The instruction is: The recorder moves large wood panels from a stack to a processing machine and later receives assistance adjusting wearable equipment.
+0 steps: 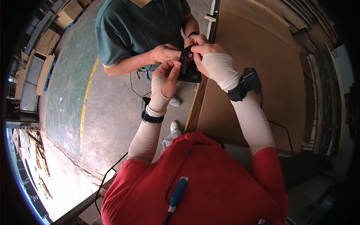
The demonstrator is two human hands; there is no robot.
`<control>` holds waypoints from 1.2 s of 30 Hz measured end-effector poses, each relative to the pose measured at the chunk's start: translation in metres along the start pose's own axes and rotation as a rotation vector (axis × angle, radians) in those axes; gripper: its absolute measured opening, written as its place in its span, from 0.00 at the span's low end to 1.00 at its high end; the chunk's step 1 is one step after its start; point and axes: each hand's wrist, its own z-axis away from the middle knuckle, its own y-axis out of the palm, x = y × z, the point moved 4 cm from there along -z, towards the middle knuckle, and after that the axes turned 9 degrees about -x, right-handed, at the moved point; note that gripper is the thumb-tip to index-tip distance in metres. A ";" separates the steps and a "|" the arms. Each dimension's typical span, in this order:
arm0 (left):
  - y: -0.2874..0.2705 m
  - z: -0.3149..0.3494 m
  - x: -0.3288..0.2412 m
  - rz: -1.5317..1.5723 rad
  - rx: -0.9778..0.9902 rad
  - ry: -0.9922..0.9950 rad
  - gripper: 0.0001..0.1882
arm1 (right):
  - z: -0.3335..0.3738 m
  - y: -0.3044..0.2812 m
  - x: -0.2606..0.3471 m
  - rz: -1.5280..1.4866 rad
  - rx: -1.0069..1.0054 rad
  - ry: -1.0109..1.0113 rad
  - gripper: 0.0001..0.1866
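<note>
Here, the person's left hand pinches a black strap beside the brown table, facing a green-shirted co-worker, while the right hand touches it, grip impossible to tell.

Floor blown out lower left | right side dim | edges bent, corners black

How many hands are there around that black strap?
4: your left hand and right hand at the black strap, the co-worker's right hand left of it, and the co-worker's left hand beyond it. Some fingers are hidden.
</note>
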 end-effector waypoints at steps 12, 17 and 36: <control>-0.017 0.000 -0.014 0.214 -0.076 0.056 0.07 | 0.079 0.037 -0.025 -1.084 0.183 0.915 0.21; -0.025 -0.003 -0.012 0.226 -0.105 0.054 0.09 | 0.087 0.044 -0.001 -1.323 0.221 1.020 0.25; -0.029 0.010 -0.039 -0.207 -0.244 0.213 0.07 | 0.077 0.092 0.054 -0.992 -0.059 0.605 0.14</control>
